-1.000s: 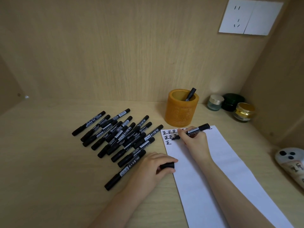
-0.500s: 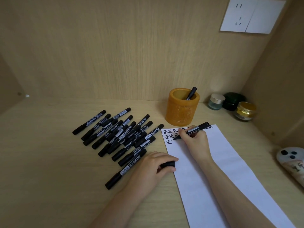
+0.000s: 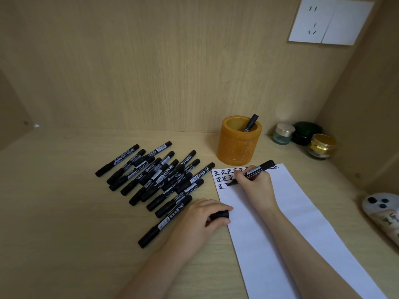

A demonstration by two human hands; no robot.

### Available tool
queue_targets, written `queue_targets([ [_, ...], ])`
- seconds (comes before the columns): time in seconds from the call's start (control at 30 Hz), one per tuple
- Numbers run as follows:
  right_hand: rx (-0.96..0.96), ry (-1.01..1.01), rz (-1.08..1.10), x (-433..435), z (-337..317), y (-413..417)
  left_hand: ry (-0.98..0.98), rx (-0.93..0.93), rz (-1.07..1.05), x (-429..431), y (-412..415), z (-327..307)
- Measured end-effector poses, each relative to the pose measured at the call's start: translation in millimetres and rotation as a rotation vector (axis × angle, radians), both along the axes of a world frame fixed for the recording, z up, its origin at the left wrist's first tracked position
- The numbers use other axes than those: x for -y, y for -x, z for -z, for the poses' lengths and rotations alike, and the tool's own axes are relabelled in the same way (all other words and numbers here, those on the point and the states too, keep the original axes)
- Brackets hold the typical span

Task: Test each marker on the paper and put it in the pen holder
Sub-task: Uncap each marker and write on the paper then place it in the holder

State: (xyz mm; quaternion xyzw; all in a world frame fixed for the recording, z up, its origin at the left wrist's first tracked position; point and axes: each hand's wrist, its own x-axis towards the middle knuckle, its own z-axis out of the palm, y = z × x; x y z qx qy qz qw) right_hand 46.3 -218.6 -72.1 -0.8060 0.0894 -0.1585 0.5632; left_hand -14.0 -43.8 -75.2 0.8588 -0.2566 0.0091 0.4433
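We see the right hand (image 3: 257, 184) grasping an uncapped marker (image 3: 258, 168), tip down on the paper (image 3: 291, 223) at the third row of written characters (part of the rows is hidden under the fingers). The left hand (image 3: 198, 221) is curled round a black cap (image 3: 220, 215) at the paper's left edge. Left of the paper lies a heap (image 3: 159, 175) of capped markers. Just beyond the paper's far edge stands the holder (image 3: 237, 147), a second marker (image 3: 251, 121) leaning inside. Three jars (image 3: 321, 145) sit beyond the paper's far right corner.
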Motion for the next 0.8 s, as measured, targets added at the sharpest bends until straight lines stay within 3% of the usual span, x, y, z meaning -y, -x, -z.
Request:
queue_targets([
  [0.8, 0.031, -0.056, -0.008, 0.3, 0.3, 2.0, -0.005, 0.008, 0.009, -0.4, 1.7, -2.4],
])
